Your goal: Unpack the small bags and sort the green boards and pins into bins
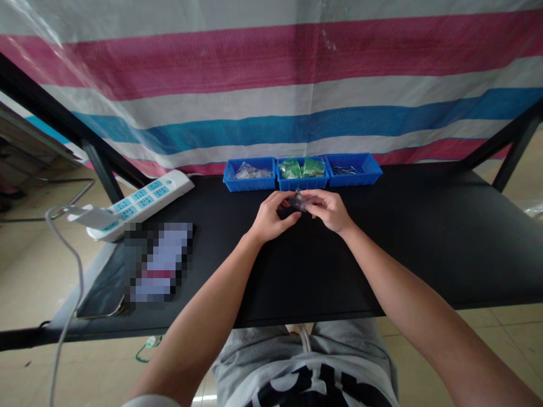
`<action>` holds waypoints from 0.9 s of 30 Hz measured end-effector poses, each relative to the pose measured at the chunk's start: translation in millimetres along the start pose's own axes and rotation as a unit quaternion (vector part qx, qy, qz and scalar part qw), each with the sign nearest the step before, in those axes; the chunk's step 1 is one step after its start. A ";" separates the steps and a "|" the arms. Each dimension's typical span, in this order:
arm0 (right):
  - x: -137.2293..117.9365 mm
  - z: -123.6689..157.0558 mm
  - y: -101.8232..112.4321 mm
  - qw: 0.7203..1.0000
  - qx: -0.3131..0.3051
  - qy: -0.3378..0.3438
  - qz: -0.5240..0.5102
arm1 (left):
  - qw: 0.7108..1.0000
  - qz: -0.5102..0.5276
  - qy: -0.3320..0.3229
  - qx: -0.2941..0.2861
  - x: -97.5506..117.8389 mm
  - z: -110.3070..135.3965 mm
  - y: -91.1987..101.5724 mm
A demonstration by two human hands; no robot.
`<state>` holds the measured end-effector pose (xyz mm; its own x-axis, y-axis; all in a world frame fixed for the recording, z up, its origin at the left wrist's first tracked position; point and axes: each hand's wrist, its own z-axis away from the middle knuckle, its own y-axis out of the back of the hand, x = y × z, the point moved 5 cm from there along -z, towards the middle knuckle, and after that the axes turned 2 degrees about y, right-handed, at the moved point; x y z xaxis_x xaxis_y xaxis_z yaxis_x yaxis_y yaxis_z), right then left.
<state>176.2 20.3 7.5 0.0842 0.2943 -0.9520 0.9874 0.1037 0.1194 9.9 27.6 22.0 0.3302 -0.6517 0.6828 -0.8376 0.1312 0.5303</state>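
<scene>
Both hands meet over the black table, just in front of the blue bins. Between them is a small clear plastic bag (299,202) with a greyish look; what is inside, if anything, is too small to make out. My right hand (330,211) pinches the bag from its right side. My left hand (271,217) curls around the left side, its fingertips at the bag's upper edge and its thumb lower down. Closest to the hands is the middle blue bin (302,183), which holds green-and-clear packets (313,167).
A left blue bin (249,185) contains clear plastic bags; a right blue bin (355,179) contains thin metal pieces. At left on the black table (424,243) lie a white power strip (139,204) with a plugged charger, a dark phone-like slab (104,285) and a pixelated item (163,263).
</scene>
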 end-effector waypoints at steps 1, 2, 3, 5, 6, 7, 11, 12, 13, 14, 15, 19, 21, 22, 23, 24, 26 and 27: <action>0.4 0.1 0.3 1.000 -0.006 -0.002 -0.010 | 1.000 0.020 0.010 -0.004 -0.7 0.4 -0.6; 0.8 0.2 0.3 1.000 -0.012 -0.005 -0.017 | 0.999 0.040 0.021 -0.005 -1.2 0.8 -1.2; 1.2 0.4 0.1 1.000 -0.018 -0.007 -0.020 | 0.998 0.056 0.030 -0.005 -1.5 1.2 -1.9; 1.8 0.5 -1.3 0.999 -0.025 -0.012 -0.022 | 0.997 0.067 0.039 -0.002 -0.7 1.6 -3.3; 2.1 0.4 -2.3 0.999 -0.028 -0.014 -0.022 | 0.997 0.062 0.039 0.000 0.0 1.6 -3.6; 2.6 0.1 -3.2 0.999 -0.028 -0.018 -0.022 | 0.998 0.054 0.037 0.003 0.8 1.4 -3.6; 6.6 -2.6 -0.6 0.999 0.015 -0.033 0.006 | 0.999 0.001 0.023 0.032 -1.1 -0.2 1.6; 8.0 -3.3 1.2 0.999 0.028 -0.034 0.020 | 0.998 -0.026 0.024 0.047 -3.7 -0.6 4.6; 9.4 -4.0 2.8 0.998 0.036 -0.033 0.035 | 0.996 -0.059 0.029 0.065 -7.2 -1.1 8.1; 10.9 -4.6 3.9 0.997 0.038 -0.034 0.051 | 0.991 -0.096 0.038 0.082 -11.2 -1.5 11.8; 12.5 -5.0 4.6 0.997 0.035 -0.035 0.067 | 0.985 -0.133 0.051 0.098 -15.7 -1.9 15.6; 16.0 -4.9 2.9 0.992 0.008 -0.049 0.117 | 0.951 -0.252 0.140 0.112 -34.0 -4.2 28.3; 14.6 -4.4 0.3 0.990 -0.007 -0.054 0.133 | 0.934 -0.288 0.179 0.111 -39.5 -6.1 33.7; 13.5 -4.2 -1.0 0.988 -0.015 -0.057 0.140 | 0.928 -0.298 0.195 0.108 -41.5 -7.3 35.6; 12.4 -4.0 -2.1 0.987 -0.023 -0.060 0.148 | 0.924 -0.303 0.209 0.101 -43.2 -8.7 37.0; 11.5 -3.9 -3.0 0.985 -0.030 -0.064 0.156 | 0.922 -0.305 0.221 0.090 -44.9 -10.2 37.5; 10.5 -3.8 -4.1 0.982 -0.044 -0.068 0.170 | 0.921 -0.305 0.235 0.055 -47.3 -13.2 36.4; 10.1 -3.8 -4.4 0.981 -0.049 -0.067 0.177 | 0.921 -0.306 0.238 0.039 -48.0 -14.4 35.7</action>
<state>172.2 26.4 -1.6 0.4430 0.2007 -0.8737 0.8759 0.1108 0.4696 -29.6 74.2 15.3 0.8891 -0.1819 0.4199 -0.4528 -0.2175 0.8646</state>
